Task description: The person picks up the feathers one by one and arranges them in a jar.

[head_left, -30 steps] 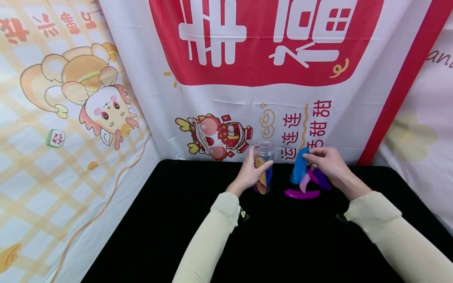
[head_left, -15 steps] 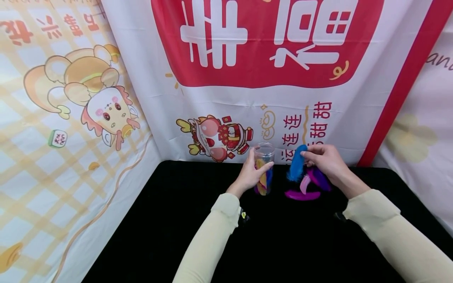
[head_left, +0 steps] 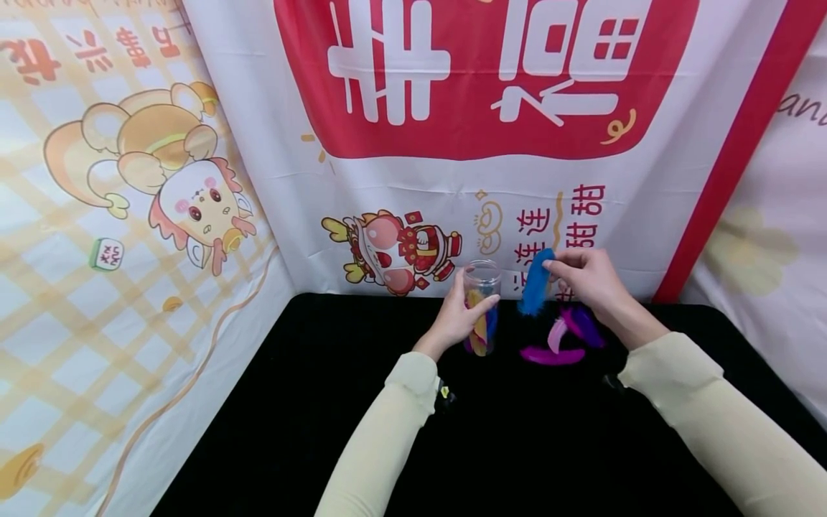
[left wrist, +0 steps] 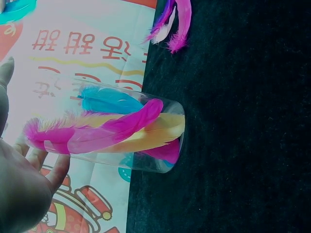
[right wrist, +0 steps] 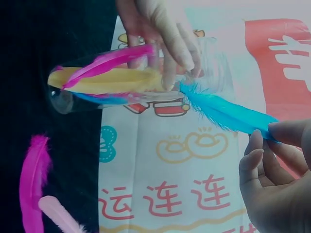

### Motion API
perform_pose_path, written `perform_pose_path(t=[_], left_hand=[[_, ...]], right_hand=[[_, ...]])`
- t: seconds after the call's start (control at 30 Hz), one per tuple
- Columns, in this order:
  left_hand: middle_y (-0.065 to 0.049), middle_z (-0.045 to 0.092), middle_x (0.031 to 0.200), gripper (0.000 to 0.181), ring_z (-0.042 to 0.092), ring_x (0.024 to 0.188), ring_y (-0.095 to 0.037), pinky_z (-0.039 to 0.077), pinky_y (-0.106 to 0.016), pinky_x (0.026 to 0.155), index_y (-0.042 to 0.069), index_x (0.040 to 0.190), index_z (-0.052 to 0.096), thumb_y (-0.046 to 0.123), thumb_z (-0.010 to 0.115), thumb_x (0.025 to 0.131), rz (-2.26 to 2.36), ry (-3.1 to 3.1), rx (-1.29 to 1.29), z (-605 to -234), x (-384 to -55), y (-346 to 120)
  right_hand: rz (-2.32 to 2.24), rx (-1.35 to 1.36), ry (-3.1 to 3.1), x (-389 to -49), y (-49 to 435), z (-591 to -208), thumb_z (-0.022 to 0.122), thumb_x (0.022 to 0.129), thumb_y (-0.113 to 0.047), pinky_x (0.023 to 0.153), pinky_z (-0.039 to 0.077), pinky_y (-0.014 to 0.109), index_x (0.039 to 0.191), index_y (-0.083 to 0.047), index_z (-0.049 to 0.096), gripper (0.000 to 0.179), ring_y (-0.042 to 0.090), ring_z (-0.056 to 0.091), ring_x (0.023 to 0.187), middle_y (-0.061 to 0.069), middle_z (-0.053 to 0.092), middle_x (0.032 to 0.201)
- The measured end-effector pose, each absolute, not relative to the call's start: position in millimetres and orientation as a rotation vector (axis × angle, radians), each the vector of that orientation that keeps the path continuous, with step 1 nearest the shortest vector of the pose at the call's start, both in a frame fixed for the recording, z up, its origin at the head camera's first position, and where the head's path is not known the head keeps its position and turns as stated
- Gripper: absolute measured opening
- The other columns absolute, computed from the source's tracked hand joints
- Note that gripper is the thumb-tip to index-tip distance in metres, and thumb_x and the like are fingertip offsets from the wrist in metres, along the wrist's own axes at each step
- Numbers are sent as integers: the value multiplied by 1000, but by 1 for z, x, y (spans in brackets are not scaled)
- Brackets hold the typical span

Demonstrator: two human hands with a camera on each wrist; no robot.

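Observation:
My left hand (head_left: 454,319) grips a clear plastic jar (head_left: 483,276) that stands upright at the far side of the black table. Inside the jar, a magenta feather (left wrist: 112,128), a yellow feather (left wrist: 167,131) and a blue feather (left wrist: 109,100) show through the wall. Up and to the right of the jar, my right hand (head_left: 593,281) pinches another blue feather (right wrist: 228,112) by one end, its fluffy end hanging down toward the jar. Below that hand lie a magenta feather (head_left: 552,356), a pale pink feather (head_left: 556,336) and a purple feather (head_left: 584,328).
The black table (head_left: 413,445) reaches back to a white printed cloth (head_left: 400,179) with a red panel, hanging just behind the jar. Another printed cloth (head_left: 129,287), yellow-checked, hangs along the left side.
My right hand has lifted the blue feather up from beside the loose feathers and shifted it left, nearer the jar. My left hand and the jar have stayed in place.

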State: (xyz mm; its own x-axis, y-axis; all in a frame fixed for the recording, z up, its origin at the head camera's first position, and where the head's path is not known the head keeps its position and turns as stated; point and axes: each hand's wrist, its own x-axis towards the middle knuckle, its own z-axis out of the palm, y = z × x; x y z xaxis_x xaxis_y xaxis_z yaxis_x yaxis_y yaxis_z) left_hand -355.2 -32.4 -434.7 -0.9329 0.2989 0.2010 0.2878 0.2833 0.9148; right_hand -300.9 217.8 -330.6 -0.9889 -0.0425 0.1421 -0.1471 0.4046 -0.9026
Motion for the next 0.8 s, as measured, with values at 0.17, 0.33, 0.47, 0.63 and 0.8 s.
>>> perform_pose_path(t=[0.17,0.33,0.47,0.63,0.8], left_hand=[[-9,48,147,76,49,135,-26,41,-49,112,31,155,26,53,68,96,1786,2503,563,-435,-355,-32],[-10,47,148,77,49,135,-26,41,-49,112,31,155,25,54,68,95,1790,2494,551,-435,-355,-32],[-11,47,148,76,48,136,-27,40,-49,113,31,155,25,53,68,96,1786,2498,541,-434,-354,-32],[-11,48,148,76,47,137,-27,39,-50,114,30,156,25,52,67,96,1787,2494,544,-433,-353,-33],[-11,48,148,77,47,137,-27,38,-50,114,29,156,24,53,67,96,1785,2490,571,-434,-355,-34]], right_hand=[[1669,203,-2487,-302,211,-323,67,101,-26,53,46,24,120,4,68,35,9,59,63,-8,70,76],[1678,228,-2451,-302,206,-318,68,101,-25,57,48,25,118,4,69,33,11,60,64,-3,70,77],[1679,238,-2432,-304,201,-316,68,101,-23,64,55,26,118,4,70,32,11,65,71,-3,73,80],[1699,258,-2366,-307,192,-314,68,101,-20,64,57,27,116,6,70,30,9,69,73,-2,75,85],[1729,332,-2290,-310,187,-313,67,101,-16,64,58,26,117,9,69,31,9,70,72,-3,75,82]])
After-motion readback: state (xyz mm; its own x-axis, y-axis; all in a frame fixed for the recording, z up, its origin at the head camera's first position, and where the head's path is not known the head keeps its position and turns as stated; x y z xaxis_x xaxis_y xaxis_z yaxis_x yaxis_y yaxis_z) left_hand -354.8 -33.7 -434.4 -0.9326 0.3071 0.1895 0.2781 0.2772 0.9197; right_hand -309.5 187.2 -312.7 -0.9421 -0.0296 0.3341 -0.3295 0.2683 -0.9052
